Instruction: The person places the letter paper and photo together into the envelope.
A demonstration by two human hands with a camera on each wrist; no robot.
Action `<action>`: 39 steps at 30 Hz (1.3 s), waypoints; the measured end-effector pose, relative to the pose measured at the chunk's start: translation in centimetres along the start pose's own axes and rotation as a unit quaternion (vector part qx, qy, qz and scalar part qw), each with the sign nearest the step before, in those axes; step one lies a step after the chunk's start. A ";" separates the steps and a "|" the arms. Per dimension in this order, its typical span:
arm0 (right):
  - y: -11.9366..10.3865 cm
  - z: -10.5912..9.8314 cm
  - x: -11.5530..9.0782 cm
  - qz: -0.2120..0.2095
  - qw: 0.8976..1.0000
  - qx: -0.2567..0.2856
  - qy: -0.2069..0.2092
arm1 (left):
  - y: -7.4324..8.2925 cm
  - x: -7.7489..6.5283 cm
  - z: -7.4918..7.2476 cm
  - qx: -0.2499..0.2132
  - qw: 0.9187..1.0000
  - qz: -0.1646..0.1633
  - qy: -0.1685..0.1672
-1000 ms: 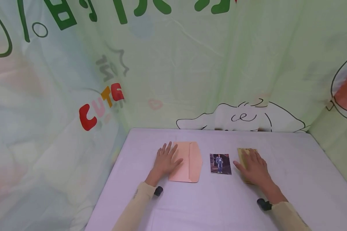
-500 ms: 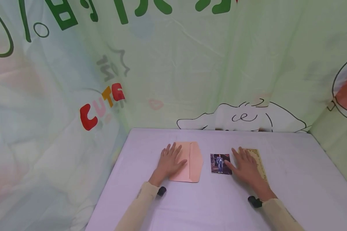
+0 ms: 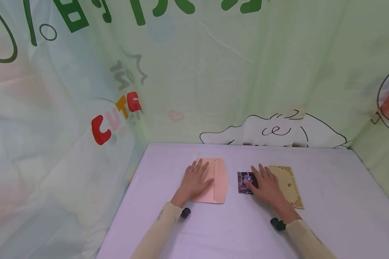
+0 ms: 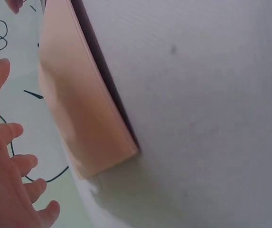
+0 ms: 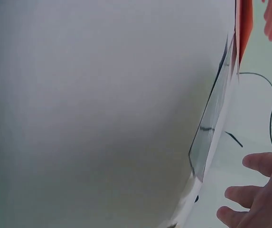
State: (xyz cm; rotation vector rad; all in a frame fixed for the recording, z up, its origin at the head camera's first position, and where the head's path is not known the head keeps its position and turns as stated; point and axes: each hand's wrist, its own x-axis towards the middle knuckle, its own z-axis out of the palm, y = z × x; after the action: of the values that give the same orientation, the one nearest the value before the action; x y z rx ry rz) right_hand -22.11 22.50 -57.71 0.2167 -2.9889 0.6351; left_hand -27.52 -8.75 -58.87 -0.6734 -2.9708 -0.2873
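Note:
My left hand [image 3: 194,181] hovers with spread fingers above a pink envelope [image 3: 221,185], whose flap points right; in the left wrist view a gap shows between those fingers and the envelope [image 4: 81,99]. Right of it lies a small dark photo [image 3: 241,185] of a standing person in blue. My right hand [image 3: 266,185], fingers extended, overlaps the photo's right part and holds nothing. In the right wrist view the glossy photo [image 5: 214,111] is seen edge-on, apart from the fingers. To the right hand's right lies a cream card [image 3: 290,187] with an ornate border, its left part covered by the hand.
The things lie on a table with a pale lilac cover [image 3: 227,230]. Behind it hangs a light green printed curtain [image 3: 194,79], which also closes off both sides. A dark small camera sits at each wrist.
My right hand has moved left from over the cream card to over the photo, uncovering most of the card. The left hand has shifted slightly right over the envelope.

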 end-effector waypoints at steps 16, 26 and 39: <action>-2.9 1.5 1.2 -0.023 1.000 -0.008 -0.016 | 1.4 0.1 0.2 -0.010 0.999 0.008 -0.040; -5.1 2.7 2.3 -0.082 0.996 -0.036 -0.031 | 1.9 0.4 0.6 0.009 0.998 0.024 -0.052; -7.3 3.7 2.7 -0.140 0.984 -0.077 -0.080 | 2.3 0.6 1.3 0.037 0.996 0.017 -0.081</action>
State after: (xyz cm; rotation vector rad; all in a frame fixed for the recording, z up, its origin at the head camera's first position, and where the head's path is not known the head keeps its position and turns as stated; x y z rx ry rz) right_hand -23.81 14.05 -57.91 0.6929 -3.0516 0.3705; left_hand -27.07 -6.18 -59.74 -0.7729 -3.1011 -0.1257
